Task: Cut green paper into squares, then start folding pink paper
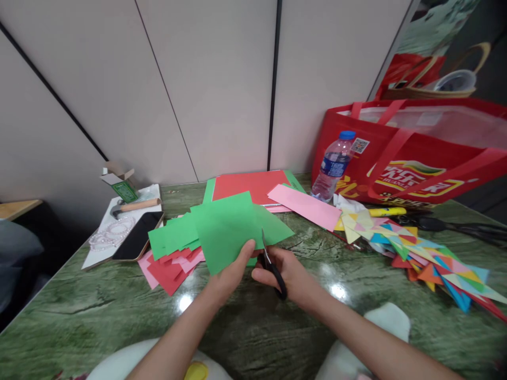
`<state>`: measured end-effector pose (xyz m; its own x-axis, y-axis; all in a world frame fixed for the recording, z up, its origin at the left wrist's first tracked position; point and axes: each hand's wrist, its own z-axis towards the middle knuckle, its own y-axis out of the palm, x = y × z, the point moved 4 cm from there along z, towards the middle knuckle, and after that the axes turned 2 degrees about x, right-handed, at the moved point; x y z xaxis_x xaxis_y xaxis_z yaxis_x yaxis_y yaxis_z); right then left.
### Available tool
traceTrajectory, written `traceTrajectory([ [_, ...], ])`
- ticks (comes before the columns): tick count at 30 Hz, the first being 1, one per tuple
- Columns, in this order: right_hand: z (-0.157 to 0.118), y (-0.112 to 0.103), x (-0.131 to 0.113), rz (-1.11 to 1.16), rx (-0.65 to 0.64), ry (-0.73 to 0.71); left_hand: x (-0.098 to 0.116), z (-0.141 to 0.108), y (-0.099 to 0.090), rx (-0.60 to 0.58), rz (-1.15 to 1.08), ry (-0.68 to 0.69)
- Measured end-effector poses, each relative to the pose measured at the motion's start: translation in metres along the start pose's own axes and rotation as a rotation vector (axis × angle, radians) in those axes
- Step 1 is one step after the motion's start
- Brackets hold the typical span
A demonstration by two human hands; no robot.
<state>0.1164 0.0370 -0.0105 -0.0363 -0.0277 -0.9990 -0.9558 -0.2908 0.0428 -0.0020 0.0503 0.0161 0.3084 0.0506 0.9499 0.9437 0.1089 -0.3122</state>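
Note:
My left hand (235,266) pinches a sheet of green paper (225,227) by its lower right edge, thumb on top. My right hand (287,272) is closed around black-handled scissors (273,270). Their blades point up and away from me at the right side of the green sheet, where a pointed flap of green stretches to the right. How far the cut runs I cannot make out. Left of the sheet lie green paper pieces (168,237), partly hidden by it. Red and pink pieces (171,272) lie beneath them.
Behind the hands are stacked red sheets (249,184) and a pink strip (307,206). At right stand a water bottle (332,169) and a red bag (396,153), with colorful folded paper (428,258) in front. A phone (138,236) and hammer (137,207) lie at left.

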Motion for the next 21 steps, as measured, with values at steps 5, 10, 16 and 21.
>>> traceTrajectory([
  [5, -0.0008, 0.0001, 0.0029, 0.037, 0.003, 0.005, -0.0006, -0.0007, 0.0003, 0.01, -0.011, -0.009],
  [10, -0.0006, -0.0004, 0.0063, 0.055, 0.009, 0.036, 0.001, -0.0012, 0.0005, 0.01, -0.043, -0.028],
  [16, -0.0005, 0.0001, 0.0042, 0.05, 0.026, 0.056, -0.0022, -0.0007, 0.0006, 0.011, -0.076, 0.006],
  [21, -0.001, 0.0001, 0.006, 0.063, 0.033, 0.058, -0.0066, -0.0006, 0.0002, 0.017, -0.088, 0.004],
])
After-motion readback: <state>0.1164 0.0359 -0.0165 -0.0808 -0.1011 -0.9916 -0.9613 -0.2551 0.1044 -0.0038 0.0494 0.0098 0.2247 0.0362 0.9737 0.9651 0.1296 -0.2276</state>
